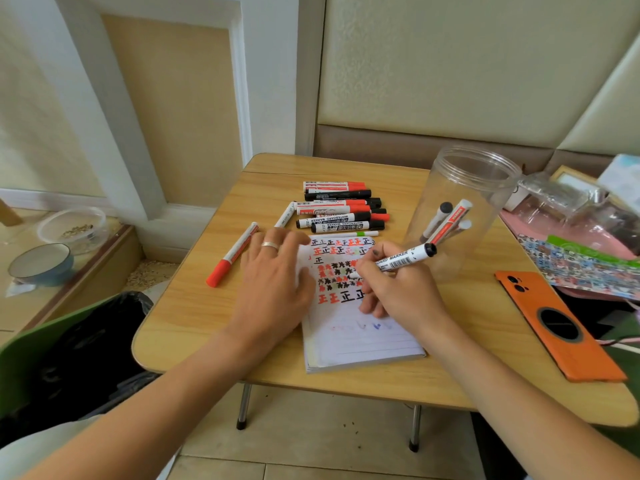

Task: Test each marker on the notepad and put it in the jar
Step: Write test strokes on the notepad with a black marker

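Observation:
A notepad [360, 334] covered in red and black test marks lies at the table's middle. My left hand [273, 278] presses flat on its left side. My right hand [398, 289] grips a black whiteboard marker [405, 259] with its tip down on the page. A clear plastic jar [460, 202] stands upright behind my right hand and holds three markers. A pile of several red and black markers [341, 211] lies behind the notepad. One red-capped marker [233, 254] lies apart, to the left of my left hand.
An orange phone [557, 327] lies near the table's right edge. Plastic bags and a patterned sheet [581, 258] crowd the back right. A green bin with a black bag [69, 362] stands at the left; bowls [41, 263] sit on a low ledge.

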Available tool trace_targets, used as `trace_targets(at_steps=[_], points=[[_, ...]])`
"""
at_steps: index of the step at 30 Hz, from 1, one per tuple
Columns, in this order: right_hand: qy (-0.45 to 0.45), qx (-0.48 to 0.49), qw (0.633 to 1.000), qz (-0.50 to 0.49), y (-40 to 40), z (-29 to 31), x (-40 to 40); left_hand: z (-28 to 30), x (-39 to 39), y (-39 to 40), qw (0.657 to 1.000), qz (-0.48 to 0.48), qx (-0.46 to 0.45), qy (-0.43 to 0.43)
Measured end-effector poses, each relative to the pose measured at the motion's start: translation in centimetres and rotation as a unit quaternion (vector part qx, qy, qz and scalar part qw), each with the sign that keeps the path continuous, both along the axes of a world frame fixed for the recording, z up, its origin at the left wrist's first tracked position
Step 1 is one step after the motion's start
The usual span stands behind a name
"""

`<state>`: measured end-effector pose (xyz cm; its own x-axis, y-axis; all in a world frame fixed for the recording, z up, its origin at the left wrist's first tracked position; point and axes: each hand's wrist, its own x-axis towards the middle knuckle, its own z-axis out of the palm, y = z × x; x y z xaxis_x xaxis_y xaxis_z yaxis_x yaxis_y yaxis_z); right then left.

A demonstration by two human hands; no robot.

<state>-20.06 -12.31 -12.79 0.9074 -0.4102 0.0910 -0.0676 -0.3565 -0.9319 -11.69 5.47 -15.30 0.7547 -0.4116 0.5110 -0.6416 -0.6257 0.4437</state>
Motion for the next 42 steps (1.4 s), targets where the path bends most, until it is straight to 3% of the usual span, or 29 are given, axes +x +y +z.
trace_targets(at_steps=[3,7,11,14,17,23,28,37,42], points=[[0.003,0.003,1.000,0.000,0.1,-0.2,0.0,-0.2,0.5,0.3,0.995,0.091,0.029,0.025],[0.002,0.010,1.000,0.007,0.2,-0.2,0.0,-0.6,0.8,0.6,0.988,0.114,0.084,0.054],[-0.010,0.062,0.998,0.018,0.1,0.0,-0.1,-0.2,0.7,0.7,0.996,0.066,0.005,0.062],[-0.011,0.081,0.996,0.041,-0.2,0.1,-0.1,0.6,0.2,0.7,0.997,-0.045,-0.058,0.033],[-0.021,0.106,0.993,0.053,-0.6,-0.1,0.0,1.0,-0.3,0.3,0.992,-0.117,-0.043,0.008],[-0.036,0.186,0.980,0.056,-0.7,0.4,-0.4,0.3,0.0,-0.2,0.994,-0.109,0.010,0.006],[-0.025,0.156,0.985,0.072,-0.8,0.3,-0.5,0.4,-0.3,-0.5,0.989,-0.138,0.037,-0.046],[-0.032,0.115,0.988,0.099,-1.4,0.0,-0.2,0.5,-0.2,-0.1,0.982,-0.183,-0.034,-0.009],[-0.042,0.254,0.965,0.056,-1.8,0.2,-0.1,0.5,0.0,0.0,0.984,-0.170,-0.054,0.032]])
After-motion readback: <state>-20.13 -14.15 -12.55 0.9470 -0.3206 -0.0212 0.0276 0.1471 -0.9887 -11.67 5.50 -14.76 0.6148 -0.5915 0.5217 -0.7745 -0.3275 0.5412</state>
